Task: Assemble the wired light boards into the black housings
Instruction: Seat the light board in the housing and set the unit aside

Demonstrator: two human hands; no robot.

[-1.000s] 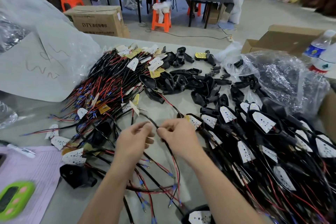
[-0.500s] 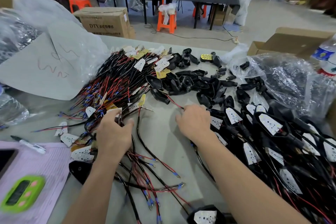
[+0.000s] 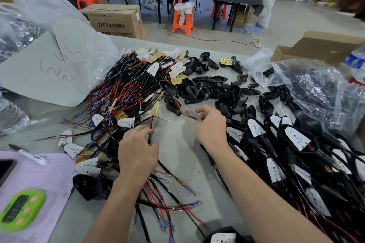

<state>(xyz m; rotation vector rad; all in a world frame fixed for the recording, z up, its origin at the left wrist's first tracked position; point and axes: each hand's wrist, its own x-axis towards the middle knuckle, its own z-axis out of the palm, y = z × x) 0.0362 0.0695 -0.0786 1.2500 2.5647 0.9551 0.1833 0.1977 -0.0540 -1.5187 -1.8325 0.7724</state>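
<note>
Both forearms are bare and extend forward from the lower edge of the view, the left hand (image 3: pixel 138 152) set nearer the body than the right hand (image 3: pixel 212 127). The left hand is palm down, fingers curled and closed in a grip. The right hand is palm down with wrist slightly raised, thumb and forefinger pinched together and the other fingers loosely bent.

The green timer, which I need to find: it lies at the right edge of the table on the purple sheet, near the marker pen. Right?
Not quite. The head view shows the green timer at the left edge, not the right. It does lie on the purple sheet, near the marker pen.
</note>
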